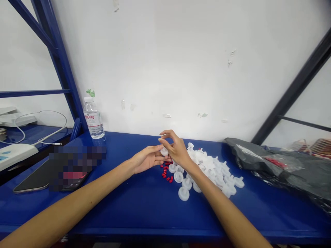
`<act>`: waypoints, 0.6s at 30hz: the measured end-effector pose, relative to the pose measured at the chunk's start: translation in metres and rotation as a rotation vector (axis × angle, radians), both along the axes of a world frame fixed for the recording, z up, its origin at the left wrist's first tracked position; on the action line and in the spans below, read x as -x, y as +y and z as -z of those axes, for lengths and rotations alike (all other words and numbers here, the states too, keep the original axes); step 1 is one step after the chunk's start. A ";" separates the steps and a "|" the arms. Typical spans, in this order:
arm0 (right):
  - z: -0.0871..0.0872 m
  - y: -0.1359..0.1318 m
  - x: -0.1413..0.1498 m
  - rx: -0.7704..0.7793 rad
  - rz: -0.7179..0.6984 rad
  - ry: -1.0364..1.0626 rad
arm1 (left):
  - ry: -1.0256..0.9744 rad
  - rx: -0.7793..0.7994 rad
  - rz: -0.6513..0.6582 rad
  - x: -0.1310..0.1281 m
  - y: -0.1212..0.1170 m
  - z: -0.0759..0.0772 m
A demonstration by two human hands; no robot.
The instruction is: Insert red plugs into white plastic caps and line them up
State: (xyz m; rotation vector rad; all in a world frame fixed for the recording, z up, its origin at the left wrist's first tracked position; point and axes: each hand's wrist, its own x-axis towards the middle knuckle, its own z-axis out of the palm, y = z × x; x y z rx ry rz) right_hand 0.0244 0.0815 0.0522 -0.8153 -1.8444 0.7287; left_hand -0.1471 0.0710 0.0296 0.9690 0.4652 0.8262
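Note:
My left hand (147, 159) grips a small white round plastic piece (164, 151) between thumb and fingers, its other fingers stretched out below. Just above that piece, my right hand (177, 146) is closed in a pinch, with thumb and forefinger tips close together. Whatever sits between those tips is too small to make out. Under and beside the hands lie small red plastic bits (164, 171). To the right spreads a heap of white round plastic pieces with short stems (217, 170), partly hidden by my right forearm.
A water bottle (93, 120) stands by the wall at the back left of the blue table (144, 210). A dark phone-like slab (33, 177) lies left, beside a blurred-out patch. Dark plastic bags (289, 172) lie right. A power strip (15, 155) and cables sit far left.

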 end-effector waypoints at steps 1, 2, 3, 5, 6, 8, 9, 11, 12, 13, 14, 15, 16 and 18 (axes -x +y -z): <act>0.000 -0.001 0.000 -0.029 0.012 -0.037 | 0.005 0.008 -0.009 -0.002 -0.001 -0.001; 0.000 -0.001 0.000 -0.071 0.036 -0.079 | 0.007 0.018 -0.016 -0.003 -0.001 -0.001; 0.000 -0.002 0.000 -0.128 0.075 -0.128 | 0.005 0.025 -0.022 -0.004 -0.002 -0.002; -0.002 -0.003 -0.001 -0.282 0.191 -0.253 | 0.004 0.019 -0.044 -0.004 -0.003 -0.003; -0.003 -0.003 -0.002 -0.356 0.258 -0.316 | 0.004 0.009 -0.063 -0.004 -0.003 -0.003; -0.006 -0.004 -0.005 -0.443 0.364 -0.409 | 0.011 -0.008 -0.124 -0.004 -0.001 -0.004; -0.007 -0.004 -0.008 -0.458 0.396 -0.433 | 0.021 -0.012 -0.165 -0.003 0.000 -0.004; -0.009 -0.004 -0.013 -0.471 0.435 -0.436 | 0.058 -0.017 -0.253 0.000 0.004 -0.004; -0.010 -0.003 -0.015 -0.478 0.445 -0.430 | 0.080 -0.022 -0.292 0.001 0.006 -0.005; -0.011 -0.003 -0.017 -0.486 0.451 -0.426 | 0.103 -0.032 -0.324 0.003 0.008 -0.005; -0.012 -0.002 -0.019 -0.493 0.455 -0.424 | 0.121 -0.042 -0.348 0.005 0.010 -0.005; -0.012 -0.002 -0.020 -0.498 0.459 -0.426 | 0.135 -0.051 -0.369 0.006 0.012 -0.006; -0.012 -0.001 -0.020 -0.502 0.461 -0.432 | 0.143 -0.058 -0.385 0.007 0.013 -0.006; -0.012 -0.001 -0.020 -0.509 0.460 -0.457 | 0.146 -0.071 -0.400 0.009 0.013 -0.007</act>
